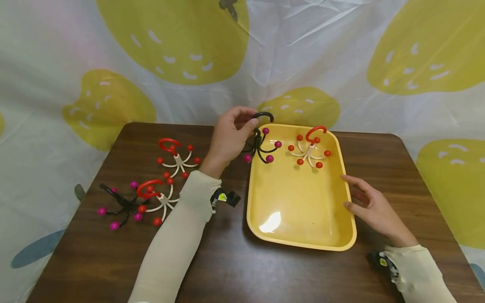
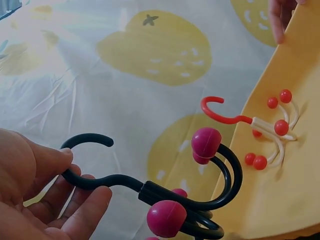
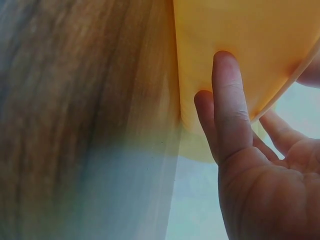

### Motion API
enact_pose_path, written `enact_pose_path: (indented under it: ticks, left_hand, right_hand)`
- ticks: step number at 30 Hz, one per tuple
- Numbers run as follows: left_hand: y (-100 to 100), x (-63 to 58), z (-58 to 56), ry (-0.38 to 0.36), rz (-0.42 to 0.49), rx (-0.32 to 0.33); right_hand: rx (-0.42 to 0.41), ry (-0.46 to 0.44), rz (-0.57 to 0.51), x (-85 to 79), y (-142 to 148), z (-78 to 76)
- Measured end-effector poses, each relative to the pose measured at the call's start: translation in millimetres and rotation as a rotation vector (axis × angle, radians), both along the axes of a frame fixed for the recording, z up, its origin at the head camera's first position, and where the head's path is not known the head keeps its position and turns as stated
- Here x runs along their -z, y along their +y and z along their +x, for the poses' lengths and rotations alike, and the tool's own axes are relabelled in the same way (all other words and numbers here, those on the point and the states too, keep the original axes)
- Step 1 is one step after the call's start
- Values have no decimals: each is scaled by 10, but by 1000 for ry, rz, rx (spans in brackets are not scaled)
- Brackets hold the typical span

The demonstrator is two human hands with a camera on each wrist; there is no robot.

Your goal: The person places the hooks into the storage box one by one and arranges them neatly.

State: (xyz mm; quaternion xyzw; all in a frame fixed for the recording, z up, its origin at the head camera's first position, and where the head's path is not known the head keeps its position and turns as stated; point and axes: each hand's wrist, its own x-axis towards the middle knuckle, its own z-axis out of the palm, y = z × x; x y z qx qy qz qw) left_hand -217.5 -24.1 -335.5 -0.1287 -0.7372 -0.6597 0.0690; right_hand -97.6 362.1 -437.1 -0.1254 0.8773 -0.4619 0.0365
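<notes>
My left hand [image 1: 229, 136] pinches the curved top of a black hook hanger [image 1: 258, 143] with magenta ball tips. It holds the hanger over the far left corner of a yellow tray [image 1: 299, 206]. In the left wrist view, thumb and fingers meet at the hook's bend, and the arms [image 2: 236, 175] spread away from the hand. A white hook hanger [image 1: 311, 145] with a red hook and red balls lies inside the tray's far end. On the tray's right side, my right hand [image 1: 373, 208] touches the rim, its fingers [image 3: 230, 100] fairly straight against the outer wall.
Left of the tray, two white-and-red hangers [image 1: 177, 160] and another black hanger [image 1: 126, 205] with magenta balls lie on the brown wooden table [image 1: 227, 261]. My left forearm [image 1: 170, 235] partly covers the nearer white one. A fruit-patterned cloth [image 1: 303, 50] hangs behind the table.
</notes>
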Motion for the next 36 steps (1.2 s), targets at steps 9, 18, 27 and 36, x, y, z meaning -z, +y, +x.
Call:
enact_pose_path:
  ticks: [9,18,27,36]
  left_hand:
    - [131,24,-58,-4,-4,30]
    - [297,68,-151,-67,45,87]
    - [452,109,-204,-44,1,108]
    - [547,230,-279,-46,-60,125]
  right_hand:
    - [-11,-11,-2,17,-2,-19]
    - [-12,-6,-16,13,6,-6]
    - [-11,-22,-17,13,-7,-10]
    - [-12,-26,-18,9,-17,0]
